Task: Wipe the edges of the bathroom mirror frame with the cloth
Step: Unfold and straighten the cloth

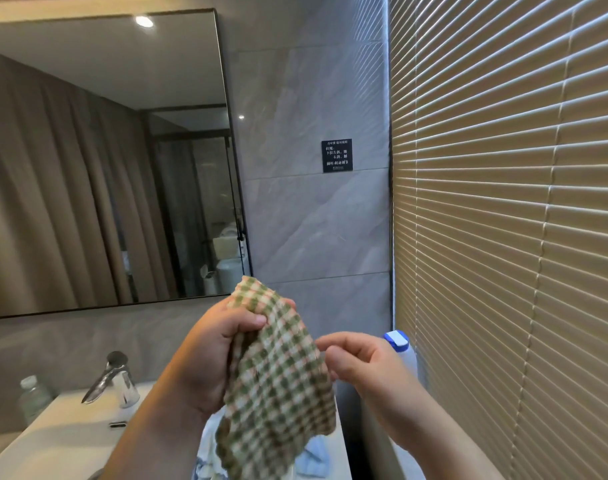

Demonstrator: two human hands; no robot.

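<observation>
Cloth (278, 375) hangs in front of the person's chest, below the mirror frame (230, 143) corner, not touching it. L hand (212, 355) pinches cloth's top edge w/ thumb + fingers; R hand (361, 362), fingers curled, seems to pinch the cloth's side edge, prob. to fold or bunch it into a pad before wiping. Frame is thin, dark, on grey tiled wall. Tabletop (63, 431) w/ faucet (112, 375) below; spray bottle (398, 341) by R hand; blinds (503, 202) on right; small dark sign (336, 155) on wall.
</observation>
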